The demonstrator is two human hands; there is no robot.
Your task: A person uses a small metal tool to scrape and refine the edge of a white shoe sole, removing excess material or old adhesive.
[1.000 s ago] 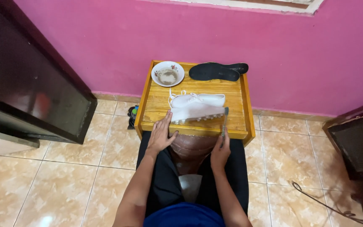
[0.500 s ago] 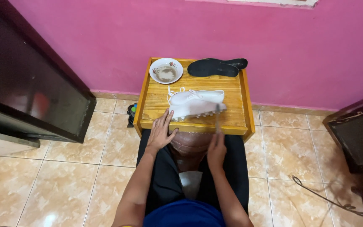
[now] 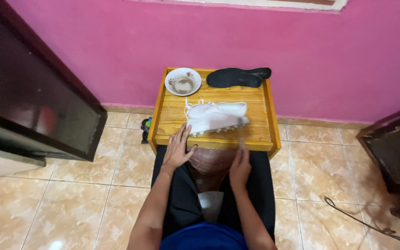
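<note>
A white shoe lies on its side on a small wooden table, its studded sole facing me. My left hand rests open-fingered on the table's front edge, fingertips touching the shoe's toe end. My right hand is closed on a thin brush, blurred, whose tip is at the heel end of the sole. A white bowl with brownish liquid stands at the table's back left. A pair of black insoles lies at the back right.
A brownish basin sits between my knees under the table's front edge. A dark cabinet stands at left and dark furniture at right. A cable lies on the tiled floor; a pink wall is behind.
The brush in my right hand has shifted slightly along the shoe's sole and is blurred. My left hand stays at the shoe's toe end.
</note>
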